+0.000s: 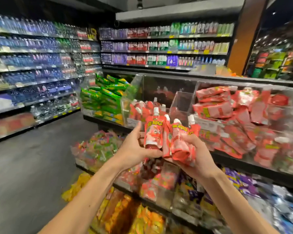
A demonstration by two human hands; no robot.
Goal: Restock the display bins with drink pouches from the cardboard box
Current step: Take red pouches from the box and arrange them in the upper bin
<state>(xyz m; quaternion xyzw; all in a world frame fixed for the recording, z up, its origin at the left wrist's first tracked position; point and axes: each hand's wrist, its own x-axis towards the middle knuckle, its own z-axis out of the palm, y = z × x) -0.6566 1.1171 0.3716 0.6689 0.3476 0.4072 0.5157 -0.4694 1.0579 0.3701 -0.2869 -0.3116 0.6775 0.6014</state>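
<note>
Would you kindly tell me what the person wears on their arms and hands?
Nothing that shows: the left hand and right hand are ungloved; the left forearm and right forearm are bare to the frame edge, with no sleeve, watch or ring visible.

Four white-capped red foil drink pouches (153, 132) were raised together; three clear plastic display bins (181, 100) were visible behind them.

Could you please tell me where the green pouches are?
The green pouches sit left of centre in the head view, stacked at the left end of the display, just left of the binned red pouches.
</note>
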